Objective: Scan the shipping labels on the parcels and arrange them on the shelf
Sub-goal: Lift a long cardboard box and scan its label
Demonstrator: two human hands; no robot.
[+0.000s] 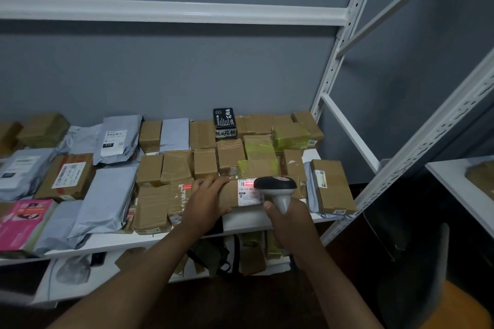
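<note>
My left hand grips the left end of a brown cardboard parcel that lies at the front of the white shelf. On the parcel's near face is a white shipping label, lit at the top by a red scan line. My right hand holds the grey handle of a barcode scanner, whose dark head points at that label from just to its right.
The shelf holds several brown boxes, grey mailer bags, a pink package and a black box. White uprights stand at right. More parcels lie on a lower shelf. Another shelf unit is far right.
</note>
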